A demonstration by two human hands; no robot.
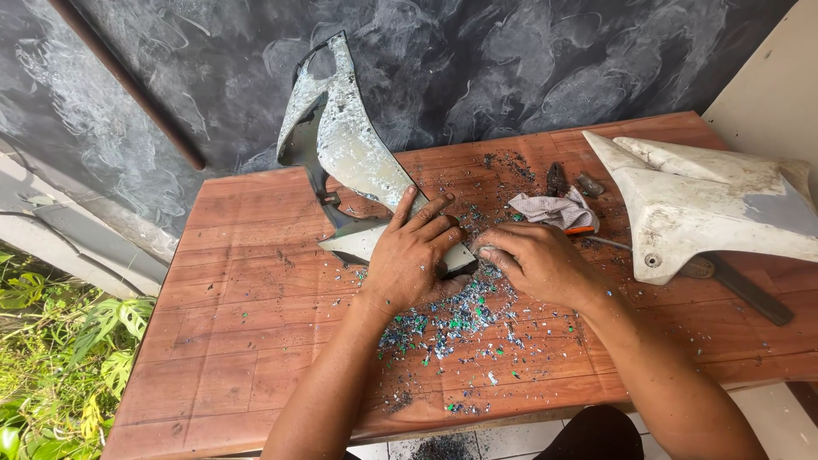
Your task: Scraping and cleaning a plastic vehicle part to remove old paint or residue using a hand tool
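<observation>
I have my left hand (pixel 415 254) flat, fingers spread, pressing the scraped panel (pixel 354 149) down near the middle of the wooden table (pixel 230 341). My right hand (pixel 535 260) is curled just beside its lower tip — whether it pinches anything I cannot tell. The panel looks light, stiff and thin — likely to flex or skid, so I would hold it by the broad lower end. Paint flakes (pixel 460 319) litter the wood.

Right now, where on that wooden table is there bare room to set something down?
The table is barest at its left end, between the scraped panel and the near edge. It is crowded in the middle, where paint flakes lie around the left hand and right hand, and at the right, by the rag and white panel.
</observation>
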